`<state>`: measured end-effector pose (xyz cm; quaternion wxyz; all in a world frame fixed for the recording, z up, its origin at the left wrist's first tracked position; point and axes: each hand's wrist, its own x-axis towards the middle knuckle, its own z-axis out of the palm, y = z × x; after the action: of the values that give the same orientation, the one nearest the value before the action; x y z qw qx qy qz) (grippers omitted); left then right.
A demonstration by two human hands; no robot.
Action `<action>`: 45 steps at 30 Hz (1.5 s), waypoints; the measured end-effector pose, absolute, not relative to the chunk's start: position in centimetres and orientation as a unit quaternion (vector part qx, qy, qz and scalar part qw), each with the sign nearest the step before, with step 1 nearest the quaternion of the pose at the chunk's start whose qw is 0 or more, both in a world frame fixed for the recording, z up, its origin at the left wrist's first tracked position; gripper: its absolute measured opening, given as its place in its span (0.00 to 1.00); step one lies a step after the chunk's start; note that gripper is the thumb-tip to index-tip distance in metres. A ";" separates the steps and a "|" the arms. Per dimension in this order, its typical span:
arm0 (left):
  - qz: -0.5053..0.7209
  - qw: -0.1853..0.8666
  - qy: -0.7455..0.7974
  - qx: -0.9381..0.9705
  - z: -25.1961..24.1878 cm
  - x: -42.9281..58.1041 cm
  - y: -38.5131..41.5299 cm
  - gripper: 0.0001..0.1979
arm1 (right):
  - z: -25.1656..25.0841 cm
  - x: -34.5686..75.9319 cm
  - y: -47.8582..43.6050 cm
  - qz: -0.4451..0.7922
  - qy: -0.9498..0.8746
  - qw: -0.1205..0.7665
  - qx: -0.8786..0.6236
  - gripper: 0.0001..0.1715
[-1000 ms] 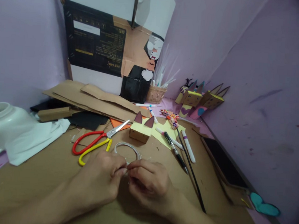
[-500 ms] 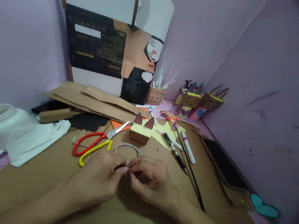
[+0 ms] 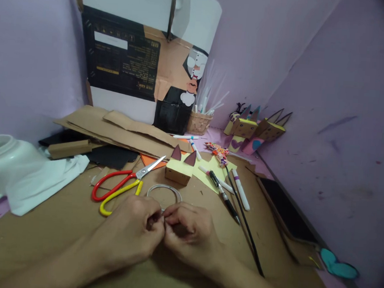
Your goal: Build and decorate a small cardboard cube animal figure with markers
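My left hand (image 3: 138,228) and my right hand (image 3: 194,236) meet at the front middle, thumbs and forefingers pinched together tip to tip. Whatever lies between the fingertips is too small and covered to make out. Just beyond them is a thin pale ring (image 3: 165,186), its near side hidden by the fingers; I cannot tell whether they touch it. Behind the ring stands a small cardboard box (image 3: 178,173) with a yellow top and two dark pointed ears. Scissors (image 3: 123,187) with one red and one yellow handle lie open left of the ring.
To the right lie a black pen (image 3: 226,199), a white marker (image 3: 241,191) and a black stick (image 3: 248,229) with a patterned tip. Cardboard sheets (image 3: 114,127), a basket of white sticks (image 3: 200,123) and eared box figures (image 3: 245,128) stand behind. A white vessel (image 3: 9,162) is left.
The left thumb and fingers have curled in slightly, and both hands stay pinched together. The whole view has shifted a little; the objects on the table have not moved.
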<state>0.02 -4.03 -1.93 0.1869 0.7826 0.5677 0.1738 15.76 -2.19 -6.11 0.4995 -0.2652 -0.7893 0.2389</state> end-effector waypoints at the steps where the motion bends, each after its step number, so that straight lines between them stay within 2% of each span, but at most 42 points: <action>1: 0.180 0.186 0.566 0.782 -2.0 0.0 -4.0 0.10 | -6.0 15.7 -2.2 0.249 -0.784 0.497 -0.275 0.07; 9: 0.185 0.211 0.564 0.777 -1.5 -0.3 -3.8 0.09 | -5.2 15.7 -2.3 0.360 -0.713 0.490 -0.348 0.07; 18: 0.175 0.220 0.582 0.763 -1.6 0.0 -4.0 0.10 | -5.3 15.8 -2.3 0.296 -0.760 0.491 -0.307 0.07; 45: 0.183 0.232 0.570 0.767 -1.5 0.0 -3.9 0.10 | -5.3 15.7 -2.2 0.297 -0.746 0.503 -0.319 0.07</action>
<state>-0.01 -3.86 -1.50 0.2321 0.7666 0.5701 0.1829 15.72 -2.21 -5.29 0.5032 -0.3194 -0.7462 0.2966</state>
